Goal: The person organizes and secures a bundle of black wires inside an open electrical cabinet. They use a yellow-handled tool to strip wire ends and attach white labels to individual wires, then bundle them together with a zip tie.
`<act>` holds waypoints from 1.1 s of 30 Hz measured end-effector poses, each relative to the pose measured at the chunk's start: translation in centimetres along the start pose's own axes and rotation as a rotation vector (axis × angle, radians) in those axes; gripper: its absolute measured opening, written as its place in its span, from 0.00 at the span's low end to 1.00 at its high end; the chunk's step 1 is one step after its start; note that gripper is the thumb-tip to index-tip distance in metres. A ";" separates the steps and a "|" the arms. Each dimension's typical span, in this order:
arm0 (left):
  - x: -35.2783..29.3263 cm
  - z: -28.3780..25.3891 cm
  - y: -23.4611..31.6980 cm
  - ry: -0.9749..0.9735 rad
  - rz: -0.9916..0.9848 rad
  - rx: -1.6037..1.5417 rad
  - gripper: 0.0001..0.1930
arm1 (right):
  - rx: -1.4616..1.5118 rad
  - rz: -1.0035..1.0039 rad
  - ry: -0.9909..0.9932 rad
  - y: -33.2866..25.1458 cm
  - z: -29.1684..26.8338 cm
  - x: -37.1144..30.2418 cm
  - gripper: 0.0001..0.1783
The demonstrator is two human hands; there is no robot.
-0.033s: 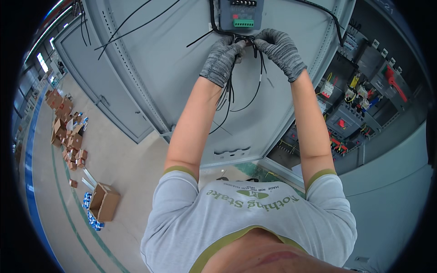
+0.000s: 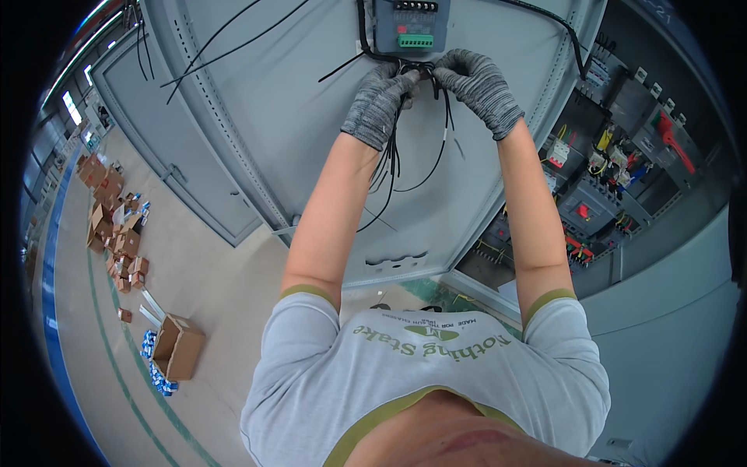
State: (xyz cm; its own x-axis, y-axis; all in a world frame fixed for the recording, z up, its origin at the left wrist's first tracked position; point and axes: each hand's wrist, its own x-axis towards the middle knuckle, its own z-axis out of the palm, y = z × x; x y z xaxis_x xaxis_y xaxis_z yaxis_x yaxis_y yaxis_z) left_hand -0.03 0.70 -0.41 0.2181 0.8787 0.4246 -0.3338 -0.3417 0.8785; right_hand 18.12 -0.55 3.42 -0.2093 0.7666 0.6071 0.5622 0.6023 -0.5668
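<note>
In a grey knitted glove, my left hand (image 2: 377,103) is closed round a bunch of thin black wires (image 2: 393,152), whose loose ends hang below it. My right hand (image 2: 481,89), gloved alike, pinches black wire at the same bunch, thumb and forefinger close to the left fingertips. The pinched spot itself is partly hidden by the gloves. Just above both hands a dark blue-grey device (image 2: 424,17) with a green terminal block (image 2: 415,40) is mounted on the grey cabinet door (image 2: 296,117). Beside it a thick black wire bundle (image 2: 362,27) runs down, and a stiff black strip (image 2: 341,67) sticks out leftward.
On the right the open cabinet holds breakers (image 2: 590,208), coloured wires and a red handle (image 2: 675,140). Two long black wires (image 2: 233,48) cross the door's upper left. Another grey door (image 2: 167,132) stands beyond. Cardboard boxes (image 2: 183,346) and blue packets lie on the left floor.
</note>
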 end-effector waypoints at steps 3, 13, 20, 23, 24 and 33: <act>-0.3 0.0 0.1 -0.016 0.005 -0.083 0.09 | -0.028 0.009 0.015 -0.9 0.2 -0.3 0.14; -0.5 0.0 0.2 -0.117 0.032 -0.167 0.11 | -0.169 -0.357 0.307 0.5 2.8 -0.3 0.10; -0.3 0.0 0.1 -0.027 0.027 0.028 0.10 | 0.800 0.246 0.055 1.4 3.1 -0.3 0.11; 0.1 -0.4 -0.2 -0.052 0.041 0.020 0.09 | 0.757 0.231 0.093 1.3 3.4 -0.3 0.09; 0.1 -0.2 -0.2 -0.043 0.054 -0.001 0.09 | 0.728 0.215 0.128 0.9 3.6 -0.6 0.09; -0.3 0.9 -0.1 0.032 0.044 0.016 0.08 | 0.446 0.126 0.134 0.7 2.9 -1.8 0.10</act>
State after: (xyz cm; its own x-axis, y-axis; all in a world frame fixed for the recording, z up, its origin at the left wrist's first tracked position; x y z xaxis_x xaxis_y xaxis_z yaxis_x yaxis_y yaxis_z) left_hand 0.74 0.24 -0.44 0.1742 0.8728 0.4560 -0.3276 -0.3853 0.8627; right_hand 16.60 -0.90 0.31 -0.0407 0.8219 0.5682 0.1724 0.5659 -0.8062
